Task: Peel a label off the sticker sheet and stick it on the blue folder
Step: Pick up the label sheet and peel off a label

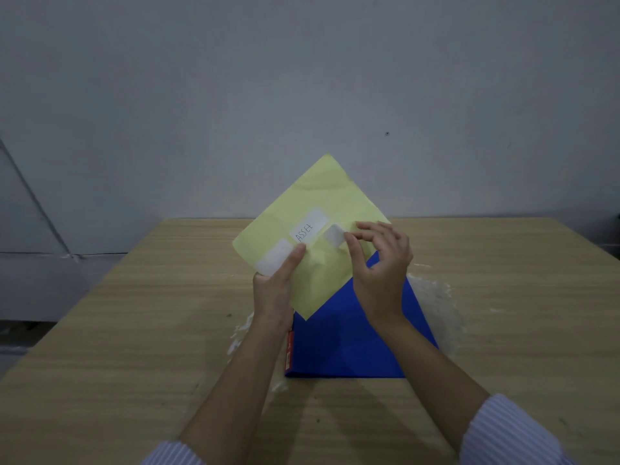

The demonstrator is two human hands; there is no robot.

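A pale yellow sticker sheet [322,193] is held tilted like a diamond above the table. My left hand [276,283] grips its lower left edge, thumb lying beside a blank white label [273,258]. A white label marked "ASSET" [308,229] sits in the sheet's middle. My right hand [379,260] pinches the end of a third, blank label [334,235] between thumb and forefinger, its corner lifted off the sheet. The blue folder [349,333] lies flat on the table under both hands, partly hidden by the sheet and my right wrist.
The wooden table [134,330] has white scuffed patches [436,297] around the folder. A red strip [289,350] runs along the folder's left edge. A grey wall stands right behind the table's far edge.
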